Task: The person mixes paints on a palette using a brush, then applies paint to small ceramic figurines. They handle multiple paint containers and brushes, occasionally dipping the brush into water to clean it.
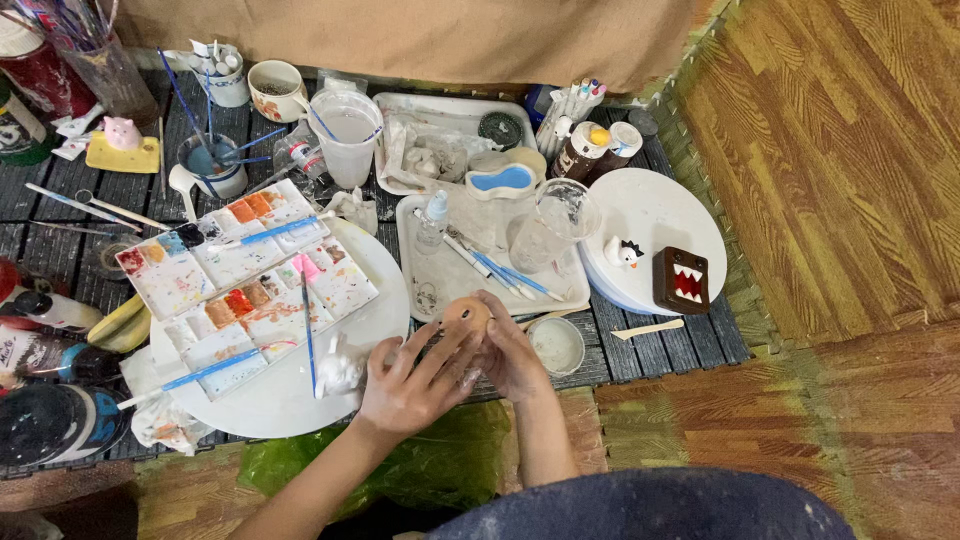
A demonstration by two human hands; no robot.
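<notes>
Both hands hold a small clay ball over the front edge of the table.

I see my left hand (415, 380) with fingers spread, cupping the orange-brown clay ball (467, 315) from the left. My right hand (513, 355) is curled against its right side, fingers pressed together. The ball sits between both hands, just in front of the white tray (420, 290), with the paint palette (245, 280) on the round white board (375, 270) to the left and a small bowl (557, 345) just beside the right hand.

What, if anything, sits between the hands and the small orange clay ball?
Nothing visible does. The left hand and right hand both already cup the small orange clay ball, fingers touching it directly, just in front of the white tray of brushes.
</notes>
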